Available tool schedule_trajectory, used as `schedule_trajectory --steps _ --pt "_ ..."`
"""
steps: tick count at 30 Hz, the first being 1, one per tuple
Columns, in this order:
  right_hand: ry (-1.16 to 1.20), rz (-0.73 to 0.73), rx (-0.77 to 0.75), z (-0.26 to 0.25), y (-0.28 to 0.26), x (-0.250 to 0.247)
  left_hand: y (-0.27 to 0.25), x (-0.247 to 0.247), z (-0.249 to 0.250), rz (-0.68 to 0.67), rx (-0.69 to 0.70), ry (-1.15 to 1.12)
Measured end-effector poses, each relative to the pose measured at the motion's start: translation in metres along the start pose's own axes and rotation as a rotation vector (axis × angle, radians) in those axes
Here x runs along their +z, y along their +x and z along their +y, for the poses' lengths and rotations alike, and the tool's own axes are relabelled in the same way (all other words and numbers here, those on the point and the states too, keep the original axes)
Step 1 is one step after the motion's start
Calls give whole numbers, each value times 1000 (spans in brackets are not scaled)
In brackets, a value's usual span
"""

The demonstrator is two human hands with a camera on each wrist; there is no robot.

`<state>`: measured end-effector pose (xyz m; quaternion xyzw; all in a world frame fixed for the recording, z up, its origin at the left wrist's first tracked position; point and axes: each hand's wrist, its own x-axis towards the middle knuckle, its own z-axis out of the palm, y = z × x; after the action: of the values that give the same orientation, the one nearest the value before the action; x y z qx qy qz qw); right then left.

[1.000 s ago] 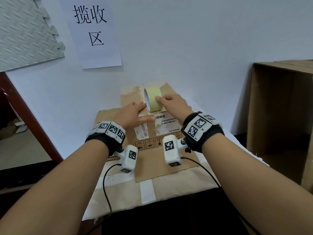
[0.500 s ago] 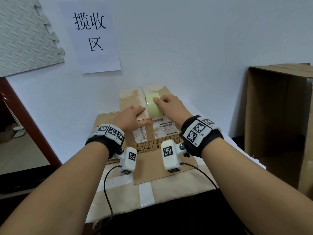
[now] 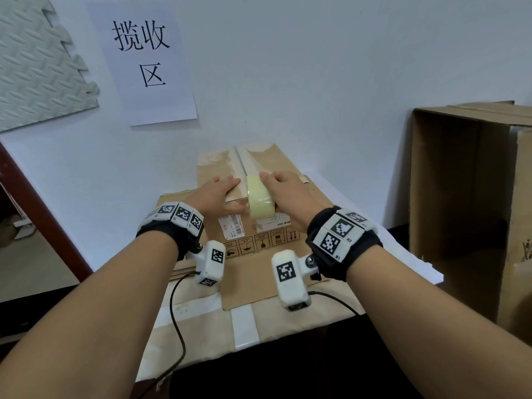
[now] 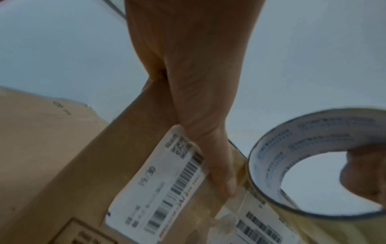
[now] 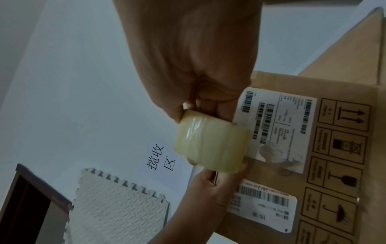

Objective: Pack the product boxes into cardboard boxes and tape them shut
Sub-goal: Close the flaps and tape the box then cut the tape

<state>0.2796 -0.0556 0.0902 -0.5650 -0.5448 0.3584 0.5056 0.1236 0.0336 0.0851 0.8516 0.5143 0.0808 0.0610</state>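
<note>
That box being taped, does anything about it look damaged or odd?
Yes. The box looks reused: a shipping label has a torn, scuffed patch near its lower edge, and the far flaps show pale, peeled areas where old tape seems to have come off. The tape roll itself looks fine.

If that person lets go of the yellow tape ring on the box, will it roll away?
Probably a little. The tape roll is round and stands on its edge on the cardboard box, so it could roll or tip over. The strip already stuck to the box would likely hold it back. Its hollow middle suggests it is light, and the right hand grips it easily.
</note>
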Motion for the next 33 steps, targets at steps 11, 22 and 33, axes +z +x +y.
schedule_trajectory --steps 11,22,33 --pt "48 -107 104 28 -1 7 5 0 -4 -35 -6 59" --pt "48 -105 77 37 3 6 2 1 -4 -17 -7 28" --pt "-17 -138 73 46 2 2 -1 -2 -2 -22 -9 23"
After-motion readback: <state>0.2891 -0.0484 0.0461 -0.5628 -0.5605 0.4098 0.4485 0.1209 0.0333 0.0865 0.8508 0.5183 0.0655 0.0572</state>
